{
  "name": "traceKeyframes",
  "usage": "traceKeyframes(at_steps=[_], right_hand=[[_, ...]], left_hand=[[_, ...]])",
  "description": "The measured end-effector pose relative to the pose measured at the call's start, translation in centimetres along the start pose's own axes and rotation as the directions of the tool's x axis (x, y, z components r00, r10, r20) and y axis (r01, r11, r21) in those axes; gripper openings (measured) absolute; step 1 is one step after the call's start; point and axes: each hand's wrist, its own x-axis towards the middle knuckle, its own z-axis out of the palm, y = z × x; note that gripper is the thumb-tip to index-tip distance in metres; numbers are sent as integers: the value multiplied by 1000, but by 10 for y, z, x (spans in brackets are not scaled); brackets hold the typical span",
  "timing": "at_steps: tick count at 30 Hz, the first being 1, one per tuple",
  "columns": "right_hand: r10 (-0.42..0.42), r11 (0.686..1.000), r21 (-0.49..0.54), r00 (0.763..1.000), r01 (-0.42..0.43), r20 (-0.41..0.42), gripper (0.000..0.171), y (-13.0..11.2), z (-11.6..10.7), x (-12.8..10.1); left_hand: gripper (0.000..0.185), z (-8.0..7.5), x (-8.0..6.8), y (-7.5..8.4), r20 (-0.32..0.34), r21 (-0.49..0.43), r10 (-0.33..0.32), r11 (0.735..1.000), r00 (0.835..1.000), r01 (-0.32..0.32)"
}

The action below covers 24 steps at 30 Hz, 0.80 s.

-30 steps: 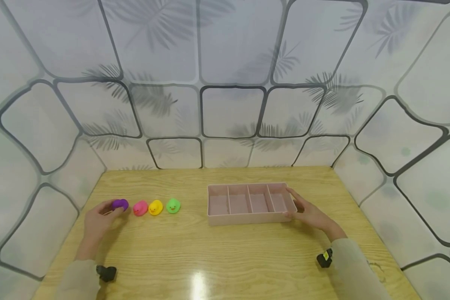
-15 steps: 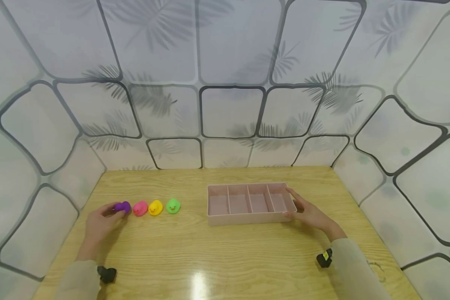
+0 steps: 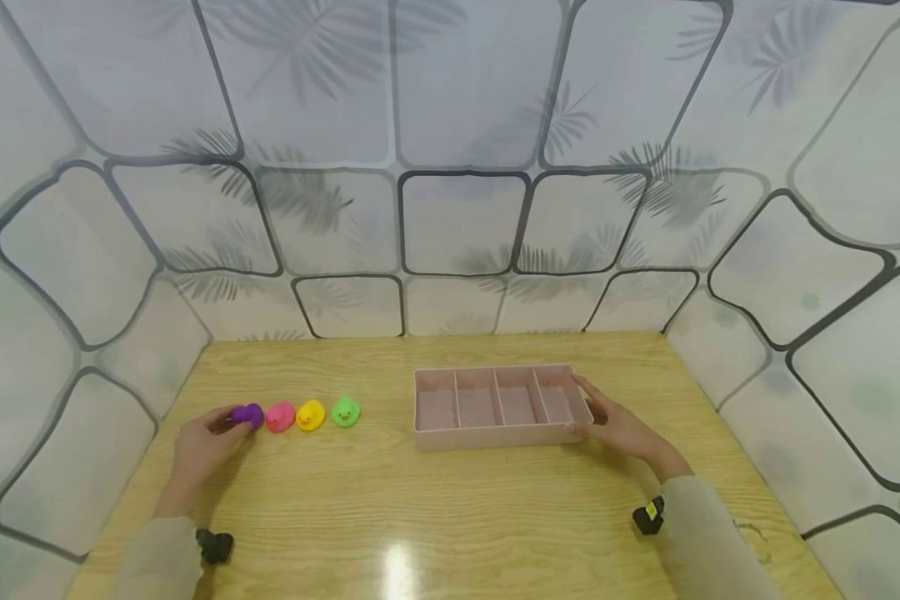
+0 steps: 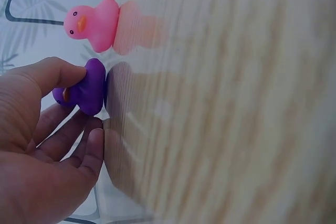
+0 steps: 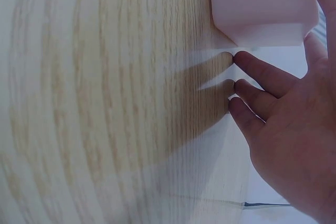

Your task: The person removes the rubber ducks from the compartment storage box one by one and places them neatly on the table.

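Observation:
My left hand (image 3: 204, 446) pinches a purple rubber duck (image 4: 92, 88) between thumb and fingers, close over the wood table at the left. To its right stand a pink rubber duck (image 3: 281, 417), a yellow rubber duck (image 3: 311, 415) and a green rubber duck (image 3: 346, 412), in a row. A pale pink box (image 3: 495, 437) with several compartments in a line sits right of the middle. My right hand (image 3: 621, 427) grips its right end, thumb at the front side and a finger at the back corner. In the right wrist view the other fingertips (image 5: 240, 105) rest on the table.
The light wood table (image 3: 435, 508) ends at a patterned backdrop (image 3: 457, 250) at the back, left and right. A wider gap lies between the green duck and the box than between the ducks.
My left hand has brought the purple duck slightly right and nearer to me, closer to the pink duck. My right hand and the box have stayed put.

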Motion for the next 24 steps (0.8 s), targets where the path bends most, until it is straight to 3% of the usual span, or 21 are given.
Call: traceKeyframes(at_steps=[18, 24], right_hand=[[-7, 1000, 9, 1000, 7, 4, 96, -1, 1, 4], [-17, 1000, 18, 1000, 17, 15, 96, -1, 1, 3]], left_hand=[[53, 0, 2, -3, 24, 44, 35, 998, 999, -36], [60, -6, 0, 0, 56, 44, 74, 996, 996, -77]])
